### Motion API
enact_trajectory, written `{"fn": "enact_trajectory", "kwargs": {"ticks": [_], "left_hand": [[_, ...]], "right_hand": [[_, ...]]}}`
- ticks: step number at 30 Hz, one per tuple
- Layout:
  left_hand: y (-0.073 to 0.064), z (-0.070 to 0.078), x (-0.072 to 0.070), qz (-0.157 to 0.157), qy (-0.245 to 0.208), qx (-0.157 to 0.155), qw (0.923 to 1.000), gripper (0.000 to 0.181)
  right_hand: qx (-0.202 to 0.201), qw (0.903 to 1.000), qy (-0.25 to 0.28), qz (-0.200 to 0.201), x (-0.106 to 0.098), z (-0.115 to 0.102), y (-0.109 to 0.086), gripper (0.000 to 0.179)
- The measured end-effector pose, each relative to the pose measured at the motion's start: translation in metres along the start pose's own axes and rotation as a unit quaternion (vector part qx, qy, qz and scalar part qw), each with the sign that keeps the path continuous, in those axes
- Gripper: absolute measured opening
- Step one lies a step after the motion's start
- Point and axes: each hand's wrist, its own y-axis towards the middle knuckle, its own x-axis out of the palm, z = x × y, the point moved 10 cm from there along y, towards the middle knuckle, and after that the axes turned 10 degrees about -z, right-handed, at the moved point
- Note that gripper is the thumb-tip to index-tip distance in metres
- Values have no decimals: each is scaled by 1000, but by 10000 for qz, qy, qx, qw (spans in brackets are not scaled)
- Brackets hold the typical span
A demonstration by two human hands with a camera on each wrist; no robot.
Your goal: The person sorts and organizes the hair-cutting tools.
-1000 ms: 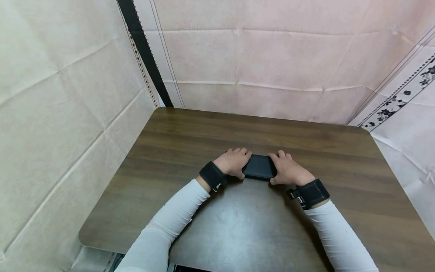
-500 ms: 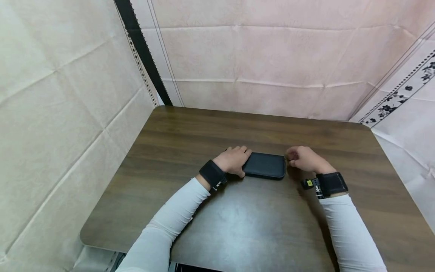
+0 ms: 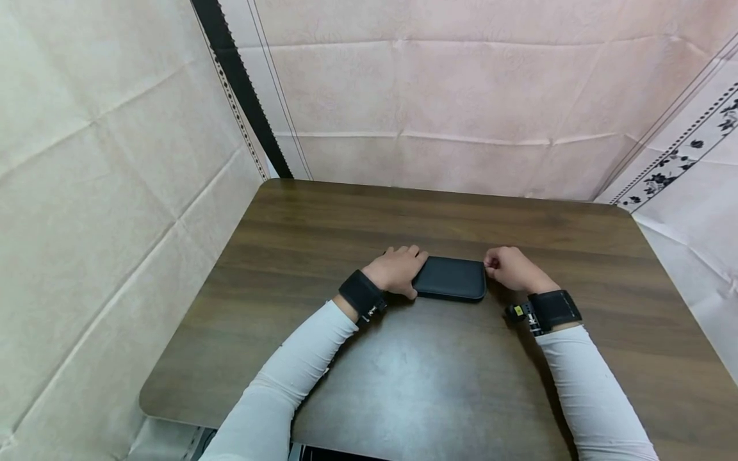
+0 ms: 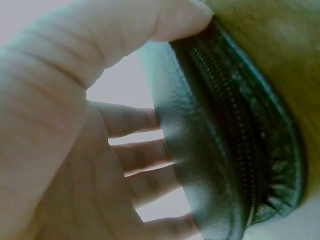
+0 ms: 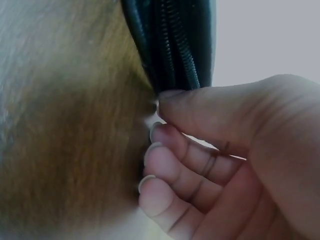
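Black case (image 3: 451, 278) lies flat on the wooden desk (image 3: 323, 230). Left hand (image 3: 398, 271) grips its left end, thumb on the near side. Right hand (image 3: 514, 267), fingers curled, pinches the zip (image 5: 184, 47) at the right end.

The wood-grained surface (image 3: 288, 256) has rounded corners and catches the light toward its near edge. Behind it hangs a creased pinkish sheet (image 3: 473, 109), with a creamier sheet (image 3: 98, 211) over to the left, a black strip (image 3: 245, 89) slanting between them, and a dark floral band (image 3: 657, 183) at right.
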Motion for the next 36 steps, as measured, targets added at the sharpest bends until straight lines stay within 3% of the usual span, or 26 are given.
{"fn": "enact_trajectory", "kwargs": {"ticks": [17, 36], "left_hand": [[1, 0, 2, -53, -29, 13, 10000, 94], [-1, -1, 0, -73, -59, -17, 10000, 93]], "right_hand": [[-211, 9997, 128, -71, 0, -2, -2, 18], [-180, 9993, 273, -194, -1, 2, -3, 22]]}}
